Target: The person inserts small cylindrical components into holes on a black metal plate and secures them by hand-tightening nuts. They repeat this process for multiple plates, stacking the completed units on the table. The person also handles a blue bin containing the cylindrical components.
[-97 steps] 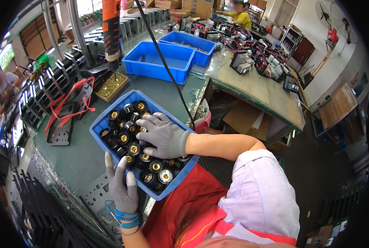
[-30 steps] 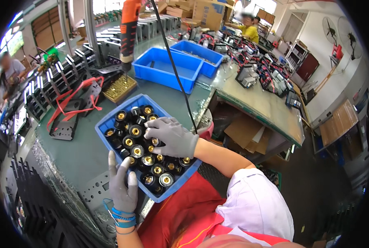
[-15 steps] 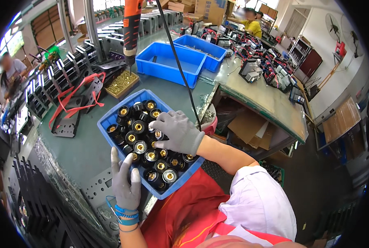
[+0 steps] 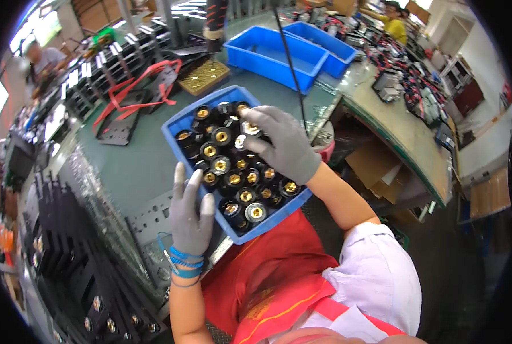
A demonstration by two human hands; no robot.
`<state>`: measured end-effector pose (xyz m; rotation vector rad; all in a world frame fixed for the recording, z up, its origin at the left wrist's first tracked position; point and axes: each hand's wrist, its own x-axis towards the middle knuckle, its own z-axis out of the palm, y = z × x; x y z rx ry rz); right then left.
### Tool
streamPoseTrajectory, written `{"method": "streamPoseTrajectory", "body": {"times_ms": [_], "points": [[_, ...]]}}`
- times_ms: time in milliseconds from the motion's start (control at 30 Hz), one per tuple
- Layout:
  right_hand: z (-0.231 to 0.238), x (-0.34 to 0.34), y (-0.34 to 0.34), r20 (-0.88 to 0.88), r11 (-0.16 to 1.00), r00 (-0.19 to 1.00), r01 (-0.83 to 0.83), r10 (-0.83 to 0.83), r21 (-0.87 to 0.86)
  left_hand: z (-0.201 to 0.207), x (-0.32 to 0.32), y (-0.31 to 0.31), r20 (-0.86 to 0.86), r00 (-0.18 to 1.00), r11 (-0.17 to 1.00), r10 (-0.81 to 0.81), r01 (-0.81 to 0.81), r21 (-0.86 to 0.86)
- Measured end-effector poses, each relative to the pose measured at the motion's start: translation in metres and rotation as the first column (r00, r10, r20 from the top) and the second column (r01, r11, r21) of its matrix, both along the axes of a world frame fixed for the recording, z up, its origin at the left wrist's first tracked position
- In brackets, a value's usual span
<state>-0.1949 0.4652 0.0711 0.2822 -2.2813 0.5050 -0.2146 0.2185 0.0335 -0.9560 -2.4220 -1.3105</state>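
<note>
A blue plastic bin (image 4: pixel 173 137) tilts in front of me, filled with black round parts (image 4: pixel 221 165) that have brass-coloured centres. At its far right side my right hand (image 4: pixel 287 143), in a grey glove, reaches in with thumb and fingers curled around a silver-rimmed black round part (image 4: pixel 251 128). Part of that grip is hidden by the hand itself. My left hand (image 4: pixel 192 221), also gloved, lies along the bin's near left side with its fingers stretched out and apart, holding nothing. Blue bands circle the left wrist.
Beyond the bin stand a tray of small brass pieces (image 4: pixel 204 78), a hanging power screwdriver (image 4: pixel 215 23) and two blue bins (image 4: pixel 276 57). Black metal plates with red straps (image 4: pixel 118 117) lie left. A black cable (image 4: pixel 293 74) hangs close to my right hand. Co-workers are farther off.
The whole view has shifted, so the bin appears higher and further right. My right hand has moved slightly toward the bin's far right side. My left hand stays beside the bin.
</note>
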Motion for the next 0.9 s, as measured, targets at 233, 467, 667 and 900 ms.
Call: {"method": "streamPoseTrajectory", "body": {"times_ms": [233,467,667,900], "points": [[0.019,0.035,-0.033,-0.331,-0.379,0.427,0.030,0.841,-0.925,0.027,0.000,-0.023,-0.292,0.951,0.993,0.100,-0.116,-0.035],[-0.004,0.072,-0.094,-0.470,-0.565,0.327,0.326,0.820,-0.758,0.057,0.088,-0.027,-0.422,0.886,0.980,0.193,-0.193,0.043],[-0.034,0.091,-0.120,-0.256,-0.339,0.279,0.309,0.926,-0.889,0.030,0.127,-0.039,-0.300,0.911,0.946,0.282,-0.316,-0.071],[-0.049,0.118,-0.144,0.101,0.397,0.595,-0.391,0.797,-0.830,-0.042,0.175,-0.058,0.173,0.896,0.814,0.408,-0.443,0.376]]}}
